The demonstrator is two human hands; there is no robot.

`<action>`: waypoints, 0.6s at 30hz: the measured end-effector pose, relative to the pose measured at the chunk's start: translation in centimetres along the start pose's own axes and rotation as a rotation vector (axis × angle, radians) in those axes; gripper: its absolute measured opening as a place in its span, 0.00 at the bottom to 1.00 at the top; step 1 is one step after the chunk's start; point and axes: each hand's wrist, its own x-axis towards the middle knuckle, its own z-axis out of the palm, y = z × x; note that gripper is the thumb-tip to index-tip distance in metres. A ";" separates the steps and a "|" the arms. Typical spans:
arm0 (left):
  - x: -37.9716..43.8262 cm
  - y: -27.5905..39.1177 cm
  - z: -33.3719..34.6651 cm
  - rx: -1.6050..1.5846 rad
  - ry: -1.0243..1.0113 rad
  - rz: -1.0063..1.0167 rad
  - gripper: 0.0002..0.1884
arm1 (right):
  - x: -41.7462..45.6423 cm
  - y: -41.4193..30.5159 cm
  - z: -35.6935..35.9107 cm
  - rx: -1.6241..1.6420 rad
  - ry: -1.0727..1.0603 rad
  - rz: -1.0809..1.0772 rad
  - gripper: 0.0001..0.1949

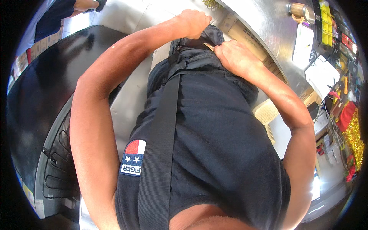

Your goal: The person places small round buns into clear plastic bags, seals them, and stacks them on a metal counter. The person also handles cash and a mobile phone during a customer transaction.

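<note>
A black zippered bag hangs at my waist from a wide black strap across my dark shirt. Its upper part gapes, and a zip runs along the near side. My left hand is curled into a fist at the bag's far left edge; its fingertips are hidden, so what it grips is unclear. On the bag's right side, my right hand pinches a small flat tan item, perhaps paper, that sticks out over the opening. The inside of the bag is mostly hidden.
A metal counter curves along the right, bearing a wood-look mug, white papers and clutter. Cardboard boxes sit below it. A cream plastic chair stands right; a glossy black appliance left. Another person is at far left.
</note>
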 end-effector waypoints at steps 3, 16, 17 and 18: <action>-0.5 0.0 0.5 -0.159 -0.070 0.006 0.26 | -0.4 0.4 0.9 0.067 0.032 0.022 0.13; -1.3 -0.3 1.6 -0.101 -0.013 -0.012 0.32 | 0.2 0.8 1.3 0.222 -0.145 0.012 0.20; -1.4 -0.2 2.0 -0.173 -0.040 -0.015 0.33 | 0.3 0.8 1.6 0.243 -0.112 -0.010 0.19; -1.5 0.0 2.0 -0.245 -0.065 -0.016 0.33 | 0.2 0.9 2.1 0.264 -0.080 -0.029 0.19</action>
